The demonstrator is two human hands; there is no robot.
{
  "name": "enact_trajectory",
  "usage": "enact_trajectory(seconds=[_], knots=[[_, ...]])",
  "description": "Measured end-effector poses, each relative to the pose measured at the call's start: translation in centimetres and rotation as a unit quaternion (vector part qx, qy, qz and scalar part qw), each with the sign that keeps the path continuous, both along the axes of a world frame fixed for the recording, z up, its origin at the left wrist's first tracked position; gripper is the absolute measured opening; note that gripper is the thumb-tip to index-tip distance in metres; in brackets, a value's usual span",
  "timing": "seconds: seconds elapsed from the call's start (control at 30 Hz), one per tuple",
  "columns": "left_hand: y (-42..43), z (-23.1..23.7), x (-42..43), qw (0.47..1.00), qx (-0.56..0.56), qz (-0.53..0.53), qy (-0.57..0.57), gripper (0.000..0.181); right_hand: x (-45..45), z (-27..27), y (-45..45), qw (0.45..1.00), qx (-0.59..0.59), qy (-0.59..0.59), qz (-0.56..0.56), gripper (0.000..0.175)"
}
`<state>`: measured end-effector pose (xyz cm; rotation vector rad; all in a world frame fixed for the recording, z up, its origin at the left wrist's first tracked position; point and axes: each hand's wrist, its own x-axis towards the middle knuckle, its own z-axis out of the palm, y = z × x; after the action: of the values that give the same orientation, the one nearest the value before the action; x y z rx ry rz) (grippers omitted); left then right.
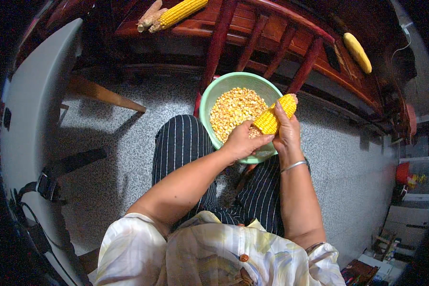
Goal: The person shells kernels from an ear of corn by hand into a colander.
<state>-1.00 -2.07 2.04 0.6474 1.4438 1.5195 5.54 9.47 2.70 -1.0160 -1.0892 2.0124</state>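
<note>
A partly shelled ear of yellow corn [276, 113] lies slanted over the right side of a green mesh plastic basket [214, 84]. My right hand [288, 133] grips it, thumb on top of the kernel rows. My left hand [243, 141] holds its lower end, where bare cob shows between thumb and fingers. Loose corn kernels [236, 109] cover much of the basket's bottom. The basket stands before my knees, against the rails of a red wooden chair. Its lower rim is partly hidden by my hands.
Two stripped cobs [150, 15] and a full corn ear [180, 13] lie on a reddish wooden seat [203, 26]. Another yellow ear [357, 53] rests at the upper right. A wooden leg [107, 93] and a pale board [39, 100] stand at the left, above the speckled floor [343, 161].
</note>
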Motion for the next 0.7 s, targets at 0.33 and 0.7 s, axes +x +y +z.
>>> enact_trajectory(seconds=[0.33,0.7], knots=[[0.5,-2.3,-0.1,0.994,0.021,-0.091,-0.063,0.029,0.3,-0.1,0.6,0.998,-0.042,0.05,0.014,0.031],[0.0,-2.8,-0.6,0.968,0.033,-0.011,0.247,0.028,0.4,0.2,0.4,1.0,0.024,0.005,0.019,0.028]])
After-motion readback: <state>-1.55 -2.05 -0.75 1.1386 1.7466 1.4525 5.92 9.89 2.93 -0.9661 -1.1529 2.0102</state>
